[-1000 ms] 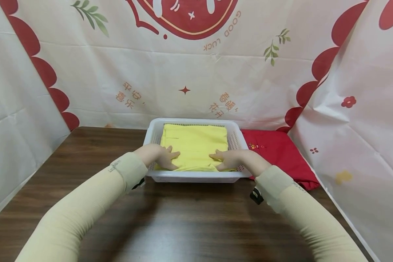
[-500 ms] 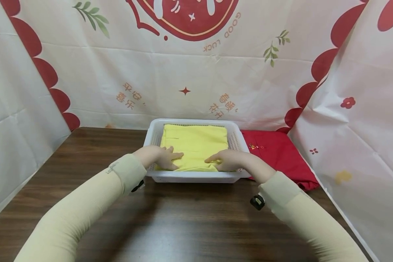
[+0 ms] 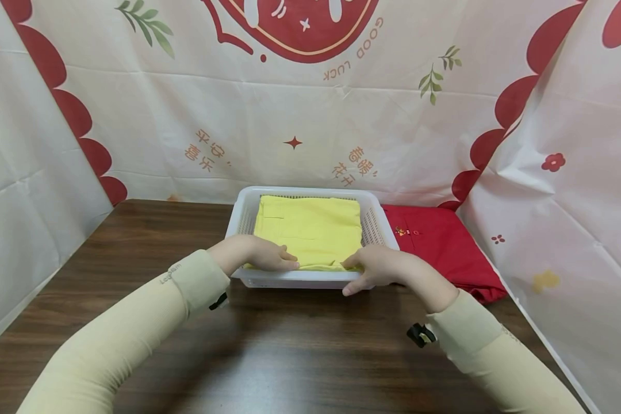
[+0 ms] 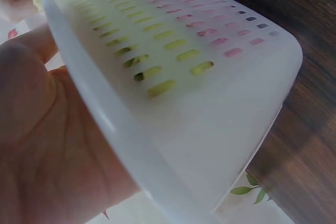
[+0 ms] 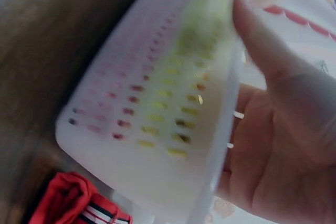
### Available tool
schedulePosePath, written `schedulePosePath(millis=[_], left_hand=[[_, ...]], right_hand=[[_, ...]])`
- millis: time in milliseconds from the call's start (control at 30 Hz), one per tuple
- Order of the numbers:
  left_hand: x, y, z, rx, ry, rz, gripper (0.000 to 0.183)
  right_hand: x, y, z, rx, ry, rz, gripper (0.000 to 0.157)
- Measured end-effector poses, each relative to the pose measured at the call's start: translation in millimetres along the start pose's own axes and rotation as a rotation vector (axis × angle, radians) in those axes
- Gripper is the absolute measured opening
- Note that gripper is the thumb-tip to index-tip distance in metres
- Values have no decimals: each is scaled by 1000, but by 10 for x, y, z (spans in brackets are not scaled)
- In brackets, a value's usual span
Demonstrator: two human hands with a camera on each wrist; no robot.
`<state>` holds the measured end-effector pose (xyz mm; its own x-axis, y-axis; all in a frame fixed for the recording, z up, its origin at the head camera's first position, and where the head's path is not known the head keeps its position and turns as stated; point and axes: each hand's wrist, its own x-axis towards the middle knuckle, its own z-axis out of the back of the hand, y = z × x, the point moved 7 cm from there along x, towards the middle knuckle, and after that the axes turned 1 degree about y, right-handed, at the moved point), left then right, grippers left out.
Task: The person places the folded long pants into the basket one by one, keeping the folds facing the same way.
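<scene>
Left hand (image 3: 264,253): we're resting it across the white basket's (image 3: 302,276) near rim, fingers straight | right hand (image 3: 380,264): we're straddling that rim, thumb and fingers parted | yellow cloth (image 3: 310,224): lying folded inside | red cloth (image 3: 440,241): lying right of the basket

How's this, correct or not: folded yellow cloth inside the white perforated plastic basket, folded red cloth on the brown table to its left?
Wrong side: the head view shows the folded red cloth on the brown table, right of the white perforated plastic basket. The folded yellow cloth is indeed inside.
</scene>
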<state>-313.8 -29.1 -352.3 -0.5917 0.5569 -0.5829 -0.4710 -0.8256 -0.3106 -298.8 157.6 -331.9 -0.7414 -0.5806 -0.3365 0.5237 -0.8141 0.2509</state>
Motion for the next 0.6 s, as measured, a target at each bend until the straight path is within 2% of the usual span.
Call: schedulePosePath(millis=[233,367,467,600], left_hand=[[15,7,-4,-10,29,56,68],[32,-6,135,-16,23,75,70],[103,-36,305,-11,-29,46,61],[228,-121,504,73,-110,-19,52]], right_hand=[[6,58,-62,-118,-147,95,18],[-22,79,-74,-165,-227,111,16],[-58,72,-93,-164,-266,86,28],[-105,48,-131,-167,-312,91,31]])
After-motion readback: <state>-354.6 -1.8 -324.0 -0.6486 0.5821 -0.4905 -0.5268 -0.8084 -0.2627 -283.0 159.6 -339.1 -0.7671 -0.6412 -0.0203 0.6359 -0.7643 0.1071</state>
